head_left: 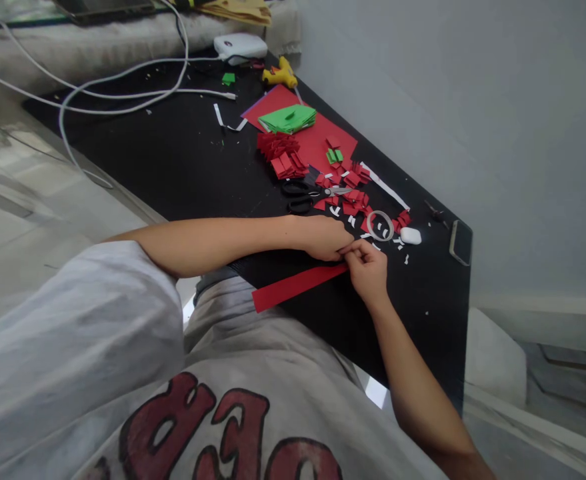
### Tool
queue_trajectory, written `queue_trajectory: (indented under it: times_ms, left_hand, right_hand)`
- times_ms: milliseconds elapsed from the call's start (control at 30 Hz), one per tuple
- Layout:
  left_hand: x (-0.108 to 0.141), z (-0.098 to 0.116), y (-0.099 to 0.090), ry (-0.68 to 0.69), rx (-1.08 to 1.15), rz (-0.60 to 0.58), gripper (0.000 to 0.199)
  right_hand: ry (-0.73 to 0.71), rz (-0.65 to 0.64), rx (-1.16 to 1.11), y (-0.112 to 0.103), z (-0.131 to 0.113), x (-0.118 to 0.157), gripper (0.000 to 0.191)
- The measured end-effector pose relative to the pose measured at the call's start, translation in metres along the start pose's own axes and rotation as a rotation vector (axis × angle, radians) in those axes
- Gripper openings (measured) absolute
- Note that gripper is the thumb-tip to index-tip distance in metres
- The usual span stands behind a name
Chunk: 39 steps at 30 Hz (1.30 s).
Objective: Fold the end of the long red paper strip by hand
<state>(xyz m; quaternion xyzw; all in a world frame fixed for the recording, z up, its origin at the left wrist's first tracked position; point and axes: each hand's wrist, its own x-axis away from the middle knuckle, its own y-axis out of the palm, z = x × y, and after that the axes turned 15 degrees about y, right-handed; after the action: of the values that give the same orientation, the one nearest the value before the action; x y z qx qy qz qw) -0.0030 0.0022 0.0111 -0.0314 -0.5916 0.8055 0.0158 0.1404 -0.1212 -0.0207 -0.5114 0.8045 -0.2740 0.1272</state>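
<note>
A long red paper strip slants up from the table's near edge, its upper right end at my fingers. My right hand is closed in a pinch on that end. Against it lies my left hand, back upward, fingers bent together and touching the right fingertips; what they hold is hidden. Just beyond the hands are scattered white scraps, a tape roll and black-handled scissors. Small folded red pieces lie around the scissor blades.
Red sheets bear a green paper stack. Behind are a yellow glue gun, a white device and looping white cables. A phone and a white case sit at right, near the wall.
</note>
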Motion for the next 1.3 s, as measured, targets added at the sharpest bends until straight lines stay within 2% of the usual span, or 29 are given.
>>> queue_trajectory:
  times_ms: [400, 833, 1033, 1300]
  left_hand:
    - [-0.0002, -0.0003, 0.0018, -0.027, 0.053, 0.05, 0.025]
    - [0.0002, 0.0004, 0.0, -0.014, 0.03, 0.018, 0.029]
    - [0.001, 0.0009, -0.0003, -0.019, 0.06, 0.044, 0.028]
    - [-0.0046, -0.0057, 0.0086, -0.018, 0.066, 0.062, 0.028]
  right_hand:
    - [-0.005, 0.01, -0.001, 0.0004, -0.0023, 0.0009, 0.013]
    - [0.005, 0.01, 0.024, 0.0, -0.0017, 0.0011, 0.014]
    - [0.004, 0.012, 0.026, -0.0001, -0.002, 0.0004, 0.014]
    - [-0.001, 0.011, 0.018, 0.0001, -0.003, 0.0009, 0.013]
